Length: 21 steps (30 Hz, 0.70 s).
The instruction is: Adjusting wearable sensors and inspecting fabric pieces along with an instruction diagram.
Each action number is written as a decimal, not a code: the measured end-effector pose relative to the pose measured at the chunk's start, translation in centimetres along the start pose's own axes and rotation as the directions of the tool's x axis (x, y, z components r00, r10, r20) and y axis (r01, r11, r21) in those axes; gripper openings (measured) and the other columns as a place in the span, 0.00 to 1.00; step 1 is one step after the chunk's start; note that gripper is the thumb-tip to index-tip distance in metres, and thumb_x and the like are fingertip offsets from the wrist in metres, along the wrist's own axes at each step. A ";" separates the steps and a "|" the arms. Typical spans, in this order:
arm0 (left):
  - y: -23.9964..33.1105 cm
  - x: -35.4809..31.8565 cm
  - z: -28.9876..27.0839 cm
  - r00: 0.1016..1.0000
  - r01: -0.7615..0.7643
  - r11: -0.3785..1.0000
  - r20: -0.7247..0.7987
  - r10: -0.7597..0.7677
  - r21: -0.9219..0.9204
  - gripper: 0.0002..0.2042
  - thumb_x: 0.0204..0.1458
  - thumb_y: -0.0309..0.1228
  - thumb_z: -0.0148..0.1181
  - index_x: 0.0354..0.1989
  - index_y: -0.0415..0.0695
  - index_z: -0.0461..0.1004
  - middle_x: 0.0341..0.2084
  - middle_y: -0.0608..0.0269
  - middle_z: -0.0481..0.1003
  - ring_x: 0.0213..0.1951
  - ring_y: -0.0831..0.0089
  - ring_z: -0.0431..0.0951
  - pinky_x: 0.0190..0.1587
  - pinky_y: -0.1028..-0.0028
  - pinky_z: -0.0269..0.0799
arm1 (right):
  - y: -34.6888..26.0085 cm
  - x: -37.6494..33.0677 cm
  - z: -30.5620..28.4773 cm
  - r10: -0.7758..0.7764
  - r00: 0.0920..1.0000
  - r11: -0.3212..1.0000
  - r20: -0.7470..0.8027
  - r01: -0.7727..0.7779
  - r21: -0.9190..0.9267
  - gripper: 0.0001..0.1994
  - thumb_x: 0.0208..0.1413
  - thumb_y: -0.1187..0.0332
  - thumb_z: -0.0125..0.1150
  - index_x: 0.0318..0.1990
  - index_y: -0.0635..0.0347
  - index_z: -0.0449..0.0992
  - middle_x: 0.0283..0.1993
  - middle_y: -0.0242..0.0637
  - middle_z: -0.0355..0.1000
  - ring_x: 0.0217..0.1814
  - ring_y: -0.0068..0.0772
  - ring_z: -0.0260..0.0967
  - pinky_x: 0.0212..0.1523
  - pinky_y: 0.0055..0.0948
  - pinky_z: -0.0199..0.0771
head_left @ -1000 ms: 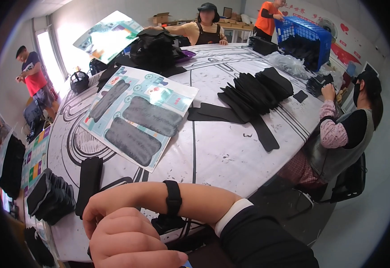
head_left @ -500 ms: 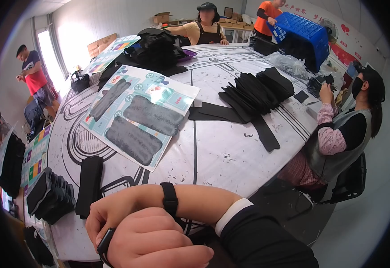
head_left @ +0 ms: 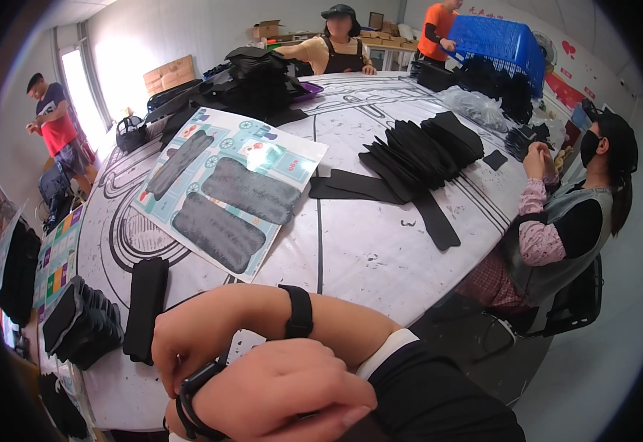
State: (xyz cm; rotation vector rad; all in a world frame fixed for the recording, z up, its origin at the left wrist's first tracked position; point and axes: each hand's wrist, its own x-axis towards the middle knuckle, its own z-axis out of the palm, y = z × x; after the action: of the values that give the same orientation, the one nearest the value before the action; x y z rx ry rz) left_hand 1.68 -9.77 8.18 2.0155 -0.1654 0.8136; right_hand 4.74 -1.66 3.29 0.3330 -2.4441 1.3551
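Observation:
My right forearm crosses in front of me from the lower right, a black band (head_left: 298,311) round its wrist. The fingers of my right hand (head_left: 207,324) are closed at my left wrist, on the black wristband (head_left: 200,379) there; its fingertips are partly hidden. Below that forearm my left hand (head_left: 284,387) is curled into a fist, back of the hand up, with nothing seen in it. Just beyond lies a printed sheet (head_left: 292,173) bearing grey fuzzy strips (head_left: 219,232). To the left are a black folded strip (head_left: 147,309) and a stack of dark pads (head_left: 82,324).
A heap of black flat pieces (head_left: 421,155) lies right of centre; another black pile (head_left: 251,81) stands at the back. One person (head_left: 557,214) sits at right, another (head_left: 340,48) across the table. At the far right a person in orange (head_left: 437,33) tilts a blue basket (head_left: 494,44).
My left fist has shifted right and my right forearm slightly up, with the wristband more exposed. The blue basket tips further, black pieces spilling out. A coloured sheet is gone from the back pile.

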 end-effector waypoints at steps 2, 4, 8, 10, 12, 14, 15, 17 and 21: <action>0.4 -0.2 0.2 0.998 0.044 0.999 -0.043 -0.043 0.020 0.04 0.43 0.21 0.57 0.29 0.36 0.74 0.15 0.60 0.69 0.16 0.71 0.68 0.20 0.77 0.60 | -0.4 0.0 -0.1 0.041 0.999 0.998 -0.001 -0.041 -0.047 0.07 0.48 0.70 0.59 0.35 0.60 0.79 0.31 0.38 0.75 0.31 0.30 0.72 0.30 0.24 0.70; 0.3 -0.2 0.2 0.996 0.069 0.998 -0.054 -0.070 -0.009 0.04 0.44 0.21 0.57 0.29 0.36 0.74 0.16 0.60 0.70 0.17 0.71 0.68 0.19 0.77 0.60 | -0.3 -0.4 -0.5 0.125 0.992 0.992 0.014 -0.125 -0.014 0.10 0.43 0.71 0.60 0.36 0.58 0.79 0.32 0.37 0.76 0.30 0.29 0.72 0.32 0.26 0.69; 0.2 0.2 0.4 0.993 0.116 0.993 -0.024 -0.117 -0.023 0.04 0.44 0.21 0.57 0.29 0.36 0.74 0.16 0.60 0.70 0.17 0.71 0.68 0.19 0.76 0.60 | -0.3 -0.8 -0.8 0.078 0.996 0.997 0.035 -0.077 -0.019 0.10 0.43 0.70 0.61 0.35 0.58 0.79 0.32 0.37 0.76 0.30 0.29 0.72 0.32 0.26 0.69; 0.1 0.3 0.4 0.989 0.146 0.989 0.004 -0.146 -0.002 0.04 0.44 0.21 0.56 0.29 0.37 0.74 0.16 0.60 0.70 0.17 0.71 0.68 0.19 0.77 0.60 | -0.6 -0.8 -0.8 0.130 0.990 0.991 0.047 -0.129 -0.023 0.09 0.43 0.70 0.61 0.35 0.59 0.79 0.32 0.37 0.76 0.30 0.28 0.72 0.31 0.26 0.70; -0.1 0.1 0.4 0.993 0.117 0.993 -0.017 -0.117 -0.004 0.04 0.44 0.21 0.56 0.29 0.37 0.74 0.16 0.60 0.70 0.17 0.71 0.68 0.20 0.77 0.60 | -0.7 -0.6 -0.7 0.119 0.993 0.993 0.028 -0.118 -0.023 0.08 0.45 0.70 0.61 0.34 0.59 0.79 0.30 0.37 0.76 0.29 0.28 0.73 0.31 0.24 0.71; 0.0 0.0 0.2 0.995 0.090 0.996 -0.038 -0.090 -0.005 0.04 0.44 0.22 0.56 0.29 0.37 0.74 0.16 0.61 0.70 0.17 0.71 0.68 0.20 0.77 0.60 | -0.6 -0.5 -0.8 0.106 0.994 0.994 0.010 -0.106 -0.023 0.07 0.46 0.69 0.61 0.33 0.60 0.80 0.29 0.37 0.76 0.29 0.27 0.73 0.30 0.23 0.71; 0.1 0.1 0.1 0.995 0.089 0.996 -0.039 -0.088 0.002 0.04 0.44 0.22 0.56 0.28 0.36 0.74 0.15 0.61 0.69 0.16 0.72 0.68 0.19 0.77 0.60 | -0.5 -0.5 -1.0 0.107 0.994 0.994 0.018 -0.107 -0.010 0.07 0.47 0.70 0.61 0.33 0.60 0.79 0.32 0.37 0.76 0.32 0.28 0.73 0.32 0.24 0.71; 0.1 0.2 0.0 0.996 0.085 0.996 -0.036 -0.084 0.005 0.04 0.44 0.22 0.56 0.28 0.36 0.74 0.15 0.61 0.69 0.16 0.72 0.68 0.19 0.78 0.59 | -0.2 -0.8 -1.5 0.111 0.994 0.994 0.022 -0.111 0.002 0.07 0.47 0.70 0.61 0.33 0.60 0.79 0.34 0.37 0.76 0.34 0.30 0.73 0.34 0.25 0.72; 1.0 -0.5 -0.1 0.992 0.015 0.999 -0.129 -0.011 0.030 0.04 0.43 0.22 0.55 0.26 0.35 0.74 0.13 0.62 0.68 0.14 0.73 0.67 0.17 0.78 0.59 | -1.1 -1.2 -2.9 -0.073 0.801 0.997 -0.594 0.060 -0.043 0.27 0.47 0.71 0.61 0.57 0.57 0.63 0.44 0.34 0.72 0.48 0.29 0.67 0.50 0.31 0.64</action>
State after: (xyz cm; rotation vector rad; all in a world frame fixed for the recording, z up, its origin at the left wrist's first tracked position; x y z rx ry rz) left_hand 0.83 -10.35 8.59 1.9837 -0.0657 0.9396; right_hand 6.71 0.28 5.13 -0.0246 -1.8945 1.1722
